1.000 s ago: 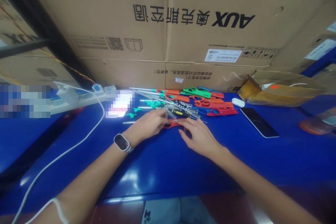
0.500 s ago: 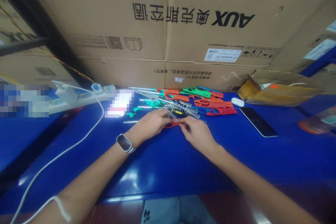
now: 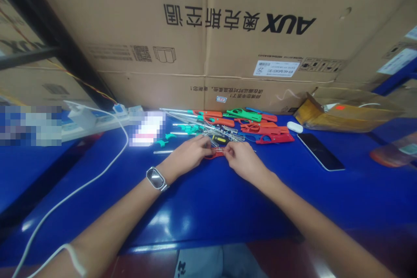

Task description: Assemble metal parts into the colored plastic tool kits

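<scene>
Head view: L hand (image 3: 193, 153) has its fingers closed on the left end of a red lighter shell (image 3: 217, 153), at the near edge of the parts pile (image 3: 219, 121) on the blue table (image 3: 211, 208). R hand (image 3: 246, 158) is at the shell's other end, fingertips bunched; can't tell if they grip it or some tiny part. Hands near each other, shell btwn. Step in hand looks like fine two-handed work on the shell, I'd say; next move prob. calls for a steady L hold & precise R fingertips.

Room before lighters (image 3: 221, 120), cardboard box (image 3: 234, 58) behind
</scene>
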{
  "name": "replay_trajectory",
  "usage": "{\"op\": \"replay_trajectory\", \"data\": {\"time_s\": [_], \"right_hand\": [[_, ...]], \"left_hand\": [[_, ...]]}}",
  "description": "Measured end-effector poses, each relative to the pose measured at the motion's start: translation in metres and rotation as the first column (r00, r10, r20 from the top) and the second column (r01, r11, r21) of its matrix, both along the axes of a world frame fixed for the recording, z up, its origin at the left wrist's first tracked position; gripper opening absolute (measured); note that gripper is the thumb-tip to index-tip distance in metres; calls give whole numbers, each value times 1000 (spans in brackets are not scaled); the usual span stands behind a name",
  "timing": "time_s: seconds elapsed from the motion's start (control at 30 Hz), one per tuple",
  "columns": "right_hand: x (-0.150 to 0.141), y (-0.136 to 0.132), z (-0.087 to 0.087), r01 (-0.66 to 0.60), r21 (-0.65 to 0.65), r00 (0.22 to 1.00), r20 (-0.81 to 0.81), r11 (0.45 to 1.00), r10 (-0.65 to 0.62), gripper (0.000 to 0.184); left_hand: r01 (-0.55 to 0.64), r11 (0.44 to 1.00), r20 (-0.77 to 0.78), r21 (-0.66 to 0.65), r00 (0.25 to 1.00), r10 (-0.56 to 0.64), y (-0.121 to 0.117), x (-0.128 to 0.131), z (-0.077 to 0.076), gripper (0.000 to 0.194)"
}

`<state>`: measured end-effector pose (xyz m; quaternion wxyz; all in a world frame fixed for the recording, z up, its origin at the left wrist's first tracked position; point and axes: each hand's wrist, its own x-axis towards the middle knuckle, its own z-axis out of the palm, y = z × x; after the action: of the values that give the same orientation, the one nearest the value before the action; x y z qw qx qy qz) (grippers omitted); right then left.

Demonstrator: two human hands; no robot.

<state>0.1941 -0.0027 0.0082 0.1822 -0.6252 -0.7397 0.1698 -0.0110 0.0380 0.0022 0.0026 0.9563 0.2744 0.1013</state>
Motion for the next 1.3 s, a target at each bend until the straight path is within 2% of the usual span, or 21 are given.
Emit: {"op": "replay_trajectory", "data": {"time_s": [0.17, 0.3, 0.5, 0.77, 1.0, 1.17, 1.3], "right_hand": [[-1, 11, 13, 11, -150, 999, -32, 989, -16, 16], [-2, 21, 19, 14, -349, 992, -113, 937, -57, 16], [-2, 26, 18, 19, -407, 980, -176, 913, -98, 18], [2, 19, 18, -20, -329, 987, -156, 944, -33, 14], [7, 13, 12, -44, -167, 995, -91, 985, 29, 14], [10, 9, 15, -56, -50, 996, 65, 997, 60, 9], [16, 8, 23, -232, 51, 939, 273, 971, 210, 17]], "left_hand": [[-16, 1000, -1, 20, 1000, 16, 1, 0, -2, 29], [1, 999, 10, 51, 1000, -1, 0, 1, -2, 26], [14, 997, 4, 78, 1000, -15, -5, 6, 1, 25], [28, 999, 28, 31, 999, -29, -6, 7, 0, 31], [29, 999, 18, 43, 999, -30, -8, 8, 1, 24], [-3, 996, -28, 92, 1000, 6, -12, 12, 4, 23], [-16, 994, -55, 112, 998, 22, -15, 14, 6, 24]]}}
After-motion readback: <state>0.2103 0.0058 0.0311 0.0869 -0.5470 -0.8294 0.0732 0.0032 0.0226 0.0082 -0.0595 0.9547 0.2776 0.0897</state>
